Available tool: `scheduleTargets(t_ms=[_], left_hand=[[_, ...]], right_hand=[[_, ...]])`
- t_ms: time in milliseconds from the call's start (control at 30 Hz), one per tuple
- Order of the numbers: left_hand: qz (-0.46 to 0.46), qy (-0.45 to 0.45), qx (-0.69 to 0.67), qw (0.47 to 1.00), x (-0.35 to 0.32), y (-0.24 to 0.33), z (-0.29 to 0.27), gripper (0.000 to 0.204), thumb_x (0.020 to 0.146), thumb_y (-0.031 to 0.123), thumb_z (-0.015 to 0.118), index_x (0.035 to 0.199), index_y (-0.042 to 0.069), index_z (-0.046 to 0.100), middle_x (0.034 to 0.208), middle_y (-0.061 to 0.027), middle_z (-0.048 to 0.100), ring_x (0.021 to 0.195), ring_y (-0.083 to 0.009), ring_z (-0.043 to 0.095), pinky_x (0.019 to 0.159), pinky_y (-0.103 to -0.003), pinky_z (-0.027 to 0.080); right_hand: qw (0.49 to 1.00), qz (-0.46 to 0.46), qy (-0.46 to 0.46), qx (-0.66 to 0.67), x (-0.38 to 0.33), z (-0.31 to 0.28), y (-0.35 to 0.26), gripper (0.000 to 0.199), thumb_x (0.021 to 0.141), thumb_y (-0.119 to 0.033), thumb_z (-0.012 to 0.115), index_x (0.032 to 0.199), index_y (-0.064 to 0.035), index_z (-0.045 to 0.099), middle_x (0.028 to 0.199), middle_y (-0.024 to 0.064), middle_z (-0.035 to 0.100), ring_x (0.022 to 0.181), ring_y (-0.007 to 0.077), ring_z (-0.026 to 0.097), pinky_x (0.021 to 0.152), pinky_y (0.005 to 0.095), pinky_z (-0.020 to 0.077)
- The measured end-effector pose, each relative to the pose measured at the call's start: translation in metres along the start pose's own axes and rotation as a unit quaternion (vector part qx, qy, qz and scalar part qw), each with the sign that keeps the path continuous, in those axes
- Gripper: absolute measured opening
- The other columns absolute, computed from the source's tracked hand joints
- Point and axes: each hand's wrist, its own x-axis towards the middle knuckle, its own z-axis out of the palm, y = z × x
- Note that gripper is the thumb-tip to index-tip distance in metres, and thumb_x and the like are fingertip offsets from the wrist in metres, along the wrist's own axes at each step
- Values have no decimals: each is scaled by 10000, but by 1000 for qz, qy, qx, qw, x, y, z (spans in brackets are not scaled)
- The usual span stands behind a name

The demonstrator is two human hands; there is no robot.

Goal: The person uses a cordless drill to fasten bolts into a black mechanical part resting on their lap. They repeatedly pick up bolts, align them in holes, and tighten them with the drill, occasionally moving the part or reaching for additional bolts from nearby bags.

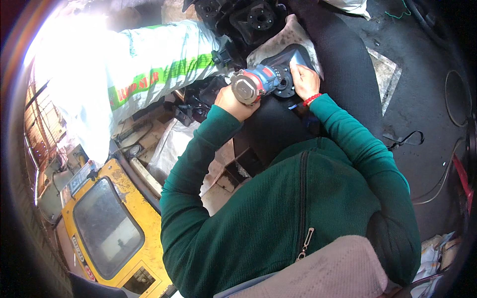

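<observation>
My left hand is wrapped round a blue and red hand-held power tool with a round grey end. The far end of the tool sits against or just over the round holed flange of a black moulded part. My right hand, a red bead bracelet at its wrist, grips that part's smooth, shiny side, thumb on top. Beneath the part lies a stained whitish cloth over my dark-trousered leg. Whether the tool's tip touches the flange is hidden.
Several similar black flanged parts are piled beyond my hands. A large white and green sack lies at the left, glaring with light. Nearer stands a yellow machine panel with a window. A black strap lies on the dark floor at right.
</observation>
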Motion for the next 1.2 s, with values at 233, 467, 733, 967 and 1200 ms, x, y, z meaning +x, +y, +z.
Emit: scheduleTargets(t_ms=[233,467,733,967,1200], left_hand=[[-9,17,-55,998,4,-4,9,409,648,257,776,960,31,639,904,-152,676,856,-291,667,769,-358,531],[-90,16,-117,989,-19,-2,11,495,695,231,787,1082,-14,602,961,-140,673,915,-215,660,829,-325,516],[-86,3,-150,985,-69,16,26,513,716,230,779,1118,-14,576,1038,-148,659,965,-205,648,843,-331,510],[-93,28,-111,989,-69,5,38,497,707,234,784,1091,-17,592,1004,-141,673,935,-209,662,826,-321,518],[-89,5,-46,995,-65,24,29,473,681,265,789,1037,1,622,958,-162,677,905,-240,672,793,-334,529]], right_hand=[[1000,-16,3,0,1,2,3,416,930,-416,466,784,-83,667,800,163,637,737,373,616,628,443,463],[998,-52,25,-13,4,6,4,431,910,-443,482,783,-76,668,810,178,639,744,384,611,654,458,468],[996,-74,7,-49,5,-2,0,515,808,-522,608,639,-37,566,717,173,602,676,379,591,604,453,442],[995,-81,17,-54,4,0,4,502,808,-514,609,638,-44,566,732,165,610,677,374,595,610,447,452],[996,-65,-3,-62,1,-4,-1,494,809,-518,603,658,-49,581,757,168,618,696,371,605,624,442,465]])
